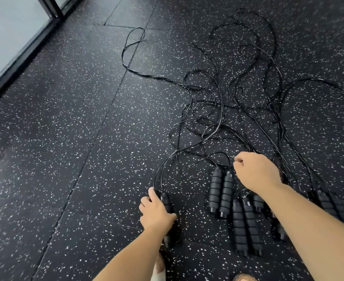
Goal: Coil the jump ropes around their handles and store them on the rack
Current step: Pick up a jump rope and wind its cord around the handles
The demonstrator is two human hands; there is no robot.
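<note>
Looking down, head view: several black jump ropes [217, 110] are seen spread over a dark rubber floor [65, 138] flecked with white, laid in large tiles with thin seams.
Cords: thin, glossy and black, they are tangled in loose overlapping loops; one long loop [134, 37] is stretched away to the upper left.
Handles: black, ribbed like stacked foam rings, with small end caps; one pair [220, 192] is laid side by side between the hands, another pair [247, 226] just below it, and more handles [333, 205] are cut off by the right edge.
Left hand [157, 211]: it is lowered to the floor, knuckles up, with fingers curled around a pair of handles [166, 201] whose cords run up from under the thumb.
Right hand [256, 171]: it is reached forward over the handles, the fingers bent inward at a cord [235, 161]; whether the cord is actually pinched cannot be told.
Hidden: a further handle [258, 202] is partly covered by the right forearm.
Edge details: a pale panel [9, 37] in a dark frame is seen at upper left; no rack is in view.
</note>
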